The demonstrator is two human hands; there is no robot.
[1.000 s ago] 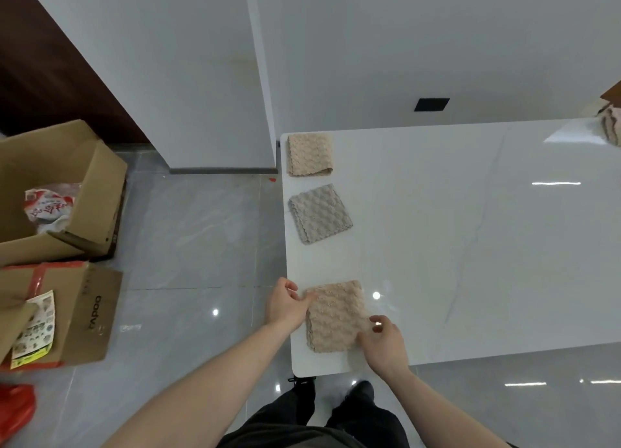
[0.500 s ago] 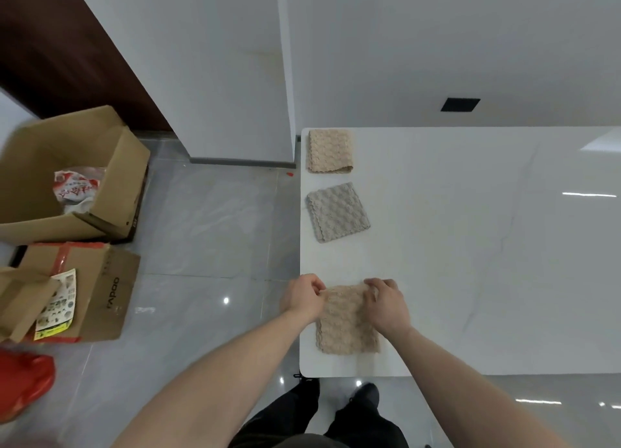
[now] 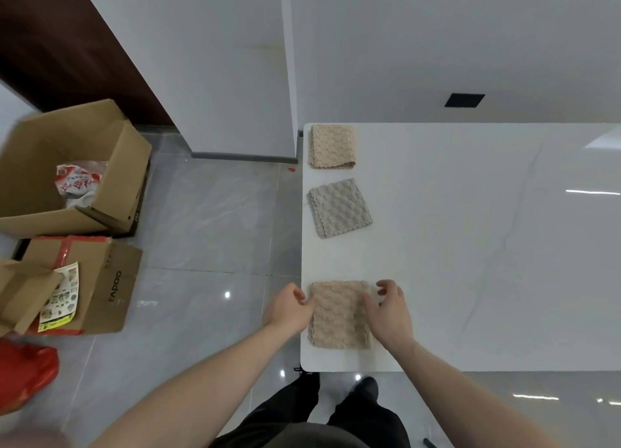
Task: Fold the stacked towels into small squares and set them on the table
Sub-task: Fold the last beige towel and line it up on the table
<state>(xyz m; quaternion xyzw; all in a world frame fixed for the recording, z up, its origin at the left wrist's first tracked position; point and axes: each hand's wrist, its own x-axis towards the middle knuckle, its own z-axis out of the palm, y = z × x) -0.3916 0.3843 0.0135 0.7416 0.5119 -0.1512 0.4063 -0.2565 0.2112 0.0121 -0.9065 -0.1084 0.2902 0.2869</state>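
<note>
A white wall (image 3: 437, 44) rose behind a glossy white tabletop (image 3: 470, 246) that filled the right side of the view, and grey polished floor tiles (image 3: 208, 232) spread to its left. A dark brown panel (image 3: 60, 44) stood at the far left corner. On the floor lay an open cardboard box (image 3: 111, 178) with a red-and-white printed bag (image 3: 79, 183) inside it, and nearer the viewer a second cardboard box (image 3: 100, 286) with red tape and a printed leaflet on its flap. Something red (image 3: 23, 370) sat at the left edge. A small black rectangle (image 3: 464, 100) was set low in the wall.

Three folded towels sat in a column along the tabletop's left edge. The far beige towel (image 3: 332, 146) lay by the back corner; the grey towel (image 3: 339, 208) lay just in front of it, turned slightly askew; well nearer, close to the front edge, lay the near beige towel (image 3: 339, 315), folded into a square and flat on the surface.

The left hand (image 3: 290, 308) had its fingers curled and pinched that towel's upper left edge. The right hand (image 3: 389, 310) hung over the towel's right edge with fingers loosely bent and spread, gripping nothing; whether its palm touched the cloth could not be told. Dark trousers and shoes (image 3: 364, 383) showed below the tabletop.
</note>
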